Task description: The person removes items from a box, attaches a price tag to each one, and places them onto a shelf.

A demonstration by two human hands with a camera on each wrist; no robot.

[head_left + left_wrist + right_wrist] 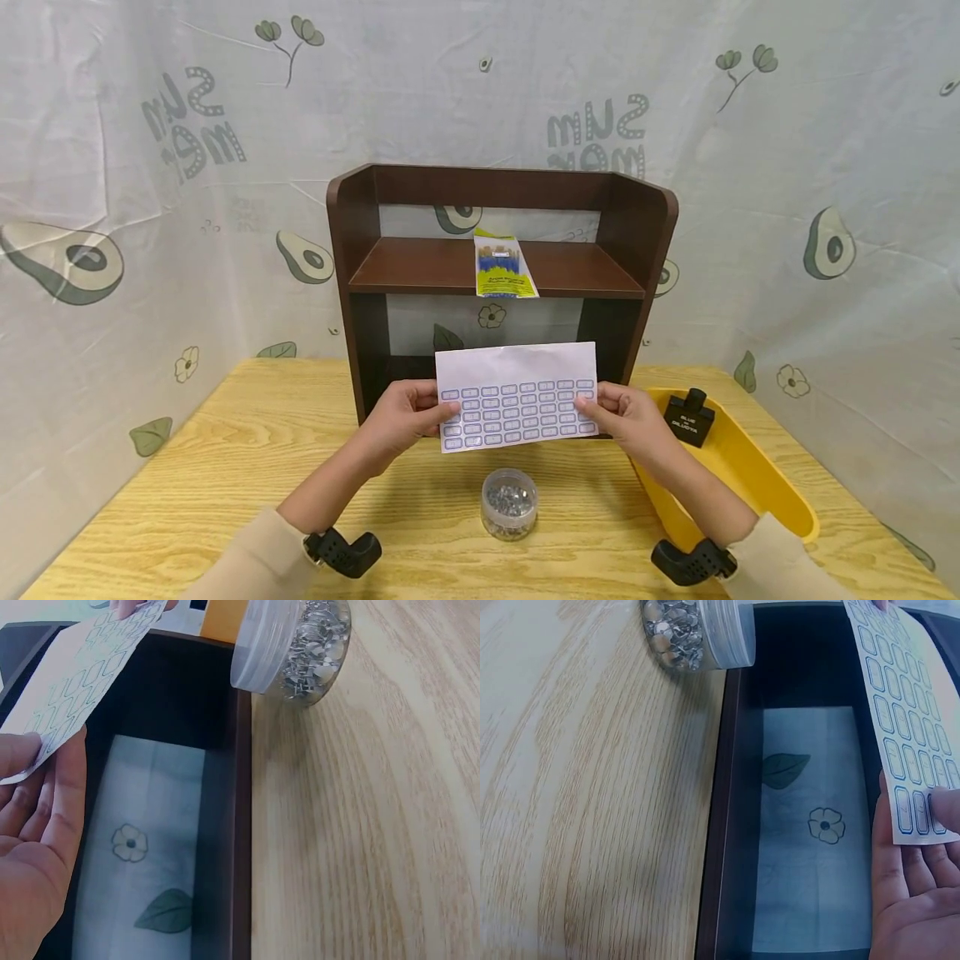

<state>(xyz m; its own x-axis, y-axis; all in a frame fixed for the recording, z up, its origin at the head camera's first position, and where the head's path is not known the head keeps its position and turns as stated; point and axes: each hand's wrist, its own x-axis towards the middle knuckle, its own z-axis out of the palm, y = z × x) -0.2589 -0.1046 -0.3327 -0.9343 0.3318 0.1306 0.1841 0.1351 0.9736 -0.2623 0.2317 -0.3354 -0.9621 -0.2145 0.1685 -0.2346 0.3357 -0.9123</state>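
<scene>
A white sticker sheet with rows of small blue-outlined labels is held up by both hands in front of the shelf. My left hand pinches its left edge, thumb on the printed face and fingers behind. At the opposite edge my right hand grips the sheet the same way, its thumb over the labels. The right wrist view shows the labels up close, with the right thumb near a corner. Below the sheet, a clear round jar of small silvery metal pieces stands on the table.
A dark brown two-tier shelf stands at the back, a yellow-and-blue packet hanging over its upper board's edge. To the right, a yellow tray holds a black bottle. The wood-grain table meets patterned curtains.
</scene>
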